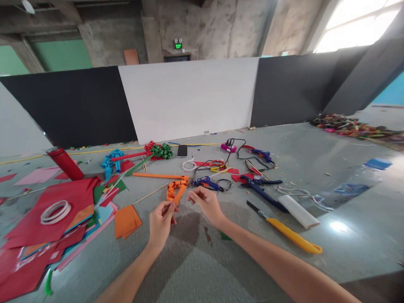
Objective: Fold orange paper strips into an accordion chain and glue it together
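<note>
An orange folded paper chain (173,188) curls in front of me, joined at its top to a long orange strip or stick (154,175) that points left. My left hand (162,221) pinches the chain's lower end between thumb and fingers. Just right of it, my right hand (205,203) is raised with thumb and fingertips close together; whatever they hold, if anything, is too small to make out. A blue glue gun (206,182) lies right behind the right hand. Orange paper squares (126,220) lie on the floor left of my left hand.
Left are red sheets (41,235), a tape roll (55,212) and a red bottle (66,163). Green (162,150) and blue paper flowers (116,158) lie farther back. Right are blue pliers (265,191), a yellow-handled knife (293,235), a white roll (299,211) and a plastic bottle (352,185).
</note>
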Tool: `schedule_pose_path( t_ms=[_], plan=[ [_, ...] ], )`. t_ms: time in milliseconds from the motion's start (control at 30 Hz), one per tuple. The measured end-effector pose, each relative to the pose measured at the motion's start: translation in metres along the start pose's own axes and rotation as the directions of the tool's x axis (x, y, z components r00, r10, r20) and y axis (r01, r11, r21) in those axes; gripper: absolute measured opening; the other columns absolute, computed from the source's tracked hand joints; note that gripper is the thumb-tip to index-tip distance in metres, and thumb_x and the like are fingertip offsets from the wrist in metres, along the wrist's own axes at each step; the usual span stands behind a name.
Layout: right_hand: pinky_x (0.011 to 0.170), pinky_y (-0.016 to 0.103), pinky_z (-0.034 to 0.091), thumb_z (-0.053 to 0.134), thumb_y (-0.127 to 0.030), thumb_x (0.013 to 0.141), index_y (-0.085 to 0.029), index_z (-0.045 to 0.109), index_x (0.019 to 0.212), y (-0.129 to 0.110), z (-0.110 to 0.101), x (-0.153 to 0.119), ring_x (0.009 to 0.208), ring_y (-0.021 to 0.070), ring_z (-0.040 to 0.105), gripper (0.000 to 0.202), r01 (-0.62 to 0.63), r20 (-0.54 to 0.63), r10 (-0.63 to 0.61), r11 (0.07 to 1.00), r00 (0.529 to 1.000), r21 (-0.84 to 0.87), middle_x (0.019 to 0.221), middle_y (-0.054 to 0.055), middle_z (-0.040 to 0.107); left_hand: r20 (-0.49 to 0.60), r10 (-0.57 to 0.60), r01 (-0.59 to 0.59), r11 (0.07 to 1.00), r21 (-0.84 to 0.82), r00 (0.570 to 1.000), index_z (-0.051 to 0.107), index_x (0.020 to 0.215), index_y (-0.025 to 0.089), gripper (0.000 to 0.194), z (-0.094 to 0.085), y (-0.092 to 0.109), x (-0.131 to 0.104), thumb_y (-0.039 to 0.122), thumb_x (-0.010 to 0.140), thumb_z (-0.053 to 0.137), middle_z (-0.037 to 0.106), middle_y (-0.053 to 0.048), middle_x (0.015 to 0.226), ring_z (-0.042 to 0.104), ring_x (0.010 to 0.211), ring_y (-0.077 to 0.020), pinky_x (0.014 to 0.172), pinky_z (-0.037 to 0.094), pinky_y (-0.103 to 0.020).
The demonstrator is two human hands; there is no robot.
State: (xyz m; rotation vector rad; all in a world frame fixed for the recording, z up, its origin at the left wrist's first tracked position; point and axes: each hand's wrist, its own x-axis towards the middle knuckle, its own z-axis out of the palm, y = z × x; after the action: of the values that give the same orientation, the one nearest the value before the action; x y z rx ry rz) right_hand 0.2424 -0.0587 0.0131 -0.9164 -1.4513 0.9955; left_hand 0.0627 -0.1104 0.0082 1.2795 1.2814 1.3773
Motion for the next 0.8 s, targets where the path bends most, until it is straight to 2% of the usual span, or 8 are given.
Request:
schedule_pose_path(
  t_ms=[100,200,267,367,533,800],
  plan=[
    [0.058,0.026,0.044,0.053,-0.053,0.093,-0.019,0.062,0.069,-0.0009,-0.0014,-0.0002,0.058,0.0146,0.056,0.043,0.025,0.025,-0.024,0.999,0.999,-0.033,0.065,0.003,0.063,0.007,0.008,-0.008,1.0,0.009,1.0,0.064,0.091,0.015,0.038,0.0002,0.002,-0.0011,0.053,0.086,0.061,0.07,-0.005,0.077,0.054,0.045,-0.0098,0.046,0.042,-0.02],
    [0.058,0.026,0.045,0.052,-0.053,0.093,-0.019,0.064,0.085,-0.0014,-0.0001,0.0006,0.059,0.0139,0.057,0.036,0.041,0.001,-0.041,0.999,0.999,0.016,0.077,0.003,0.065,0.029,-0.001,0.0,1.0,0.004,1.0,0.064,0.09,0.015,0.038,0.0012,0.0043,-0.0022,0.052,0.086,0.061,0.07,-0.005,0.076,0.054,0.046,-0.0102,0.046,0.042,-0.021],
    [0.056,0.026,0.046,0.056,-0.053,0.091,-0.02,0.064,0.092,-0.0008,0.0015,0.0012,0.059,0.0137,0.057,0.034,0.027,-0.009,-0.027,0.998,1.0,0.057,0.078,0.002,0.064,0.06,-0.005,0.005,1.0,0.004,0.998,0.064,0.089,0.015,0.037,0.0025,0.005,-0.003,0.052,0.086,0.062,0.07,-0.005,0.076,0.054,0.046,-0.0104,0.047,0.043,-0.021],
    [0.054,0.026,0.046,0.062,-0.052,0.087,-0.02,0.064,0.087,0.0007,0.0022,0.0021,0.058,0.0138,0.055,0.032,0.016,-0.028,-0.014,0.998,0.999,0.057,0.072,0.001,0.061,0.099,0.006,-0.008,1.0,0.018,0.995,0.066,0.09,0.015,0.036,0.0043,0.0045,-0.0038,0.051,0.086,0.061,0.07,-0.005,0.075,0.054,0.046,-0.0103,0.047,0.043,-0.021],
    [0.054,0.026,0.044,0.068,-0.049,0.082,-0.019,0.065,0.081,0.0021,-0.0018,0.0053,0.057,0.0135,0.052,0.031,-0.004,-0.074,0.009,0.997,0.997,0.072,0.067,0.0,0.061,0.102,0.022,-0.026,0.999,0.033,0.994,0.067,0.09,0.015,0.034,0.0048,0.0036,-0.0042,0.048,0.087,0.061,0.07,-0.004,0.075,0.054,0.046,-0.0093,0.047,0.043,-0.02],
    [0.054,0.026,0.04,0.064,-0.051,0.084,-0.018,0.066,0.079,0.0046,-0.0009,0.0041,0.055,0.0136,0.051,0.034,-0.022,-0.096,0.03,0.997,0.995,0.08,0.061,0.0,0.059,0.108,0.015,-0.018,0.999,0.029,0.994,0.067,0.089,0.016,0.035,0.0054,0.0011,-0.0033,0.05,0.085,0.062,0.071,-0.004,0.074,0.055,0.046,-0.0101,0.046,0.043,-0.021]
  ],
)
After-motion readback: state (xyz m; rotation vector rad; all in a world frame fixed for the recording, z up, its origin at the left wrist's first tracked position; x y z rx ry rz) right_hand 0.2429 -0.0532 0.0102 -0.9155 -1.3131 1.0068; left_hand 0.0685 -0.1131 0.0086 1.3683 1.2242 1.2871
